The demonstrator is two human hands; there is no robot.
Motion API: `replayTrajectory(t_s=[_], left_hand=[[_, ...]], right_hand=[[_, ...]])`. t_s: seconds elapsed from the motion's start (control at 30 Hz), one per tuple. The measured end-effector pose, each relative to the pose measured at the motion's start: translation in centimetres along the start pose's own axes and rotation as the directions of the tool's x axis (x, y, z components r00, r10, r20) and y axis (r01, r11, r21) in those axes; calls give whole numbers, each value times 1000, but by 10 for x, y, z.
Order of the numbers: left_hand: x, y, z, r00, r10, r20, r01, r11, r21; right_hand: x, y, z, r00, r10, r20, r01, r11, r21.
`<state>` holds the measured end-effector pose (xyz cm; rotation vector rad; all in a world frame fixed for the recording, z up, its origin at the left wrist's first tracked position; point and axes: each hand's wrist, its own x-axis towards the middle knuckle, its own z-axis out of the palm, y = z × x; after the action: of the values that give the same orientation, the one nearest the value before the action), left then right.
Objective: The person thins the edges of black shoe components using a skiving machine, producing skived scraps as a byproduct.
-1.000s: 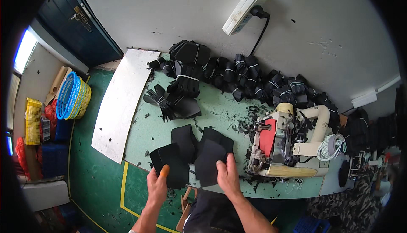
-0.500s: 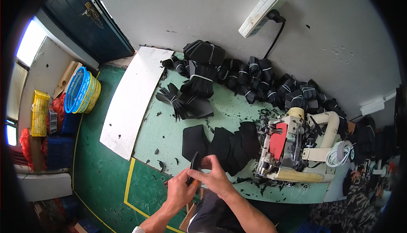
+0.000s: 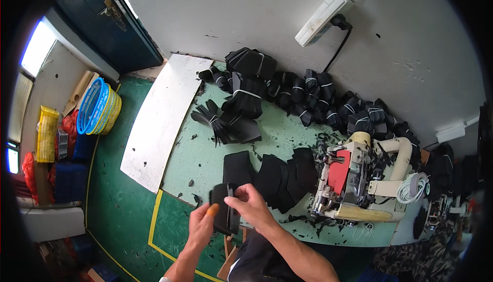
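Note:
Both hands hold a small stack of black cut fabric pieces (image 3: pixel 224 207) at the near edge of the green table (image 3: pixel 205 148). My left hand (image 3: pixel 202 224), with an orange cover on its thumb, grips the stack from below. My right hand (image 3: pixel 250 205) pinches its upper right side. Just beyond lie more flat black pieces (image 3: pixel 272 174) spread in an overlapping row. A white and red sewing machine (image 3: pixel 354 179) stands to the right of them.
Tied bundles of black pieces (image 3: pixel 303 94) pile along the wall at the back. A white board (image 3: pixel 162 112) lies on the table's left part. Blue and yellow baskets (image 3: pixel 97 107) stand on the floor at left. A white power strip (image 3: pixel 321 17) hangs on the wall.
A second ago both hands lay flat on the spread pieces. They then came together at the table's near edge and now grip a gathered stack of black pieces.

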<state>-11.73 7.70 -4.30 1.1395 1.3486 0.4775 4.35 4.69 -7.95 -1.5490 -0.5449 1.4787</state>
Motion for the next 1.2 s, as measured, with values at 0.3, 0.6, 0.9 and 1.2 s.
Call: replayTrajectory(t_s=[0.3, 0.6, 0.9, 1.2], left_hand=[[-10, -4, -14, 938, 266, -223, -225, 954, 196], [5, -1, 28, 985, -94, 142, 123, 970, -211], [77, -29, 17, 861, 506, -41, -303, 577, 758], [88, -18, 28, 963, 189, -189, -29, 776, 630]], right_hand=[[-9, -19, 20, 954, -300, 26, 281, 855, -436], [-30, 34, -17, 920, -168, -353, 195, 980, 42], [-7, -19, -63, 510, -810, -289, 219, 448, -867], [54, -3, 15, 884, -429, -188, 145, 632, -762]])
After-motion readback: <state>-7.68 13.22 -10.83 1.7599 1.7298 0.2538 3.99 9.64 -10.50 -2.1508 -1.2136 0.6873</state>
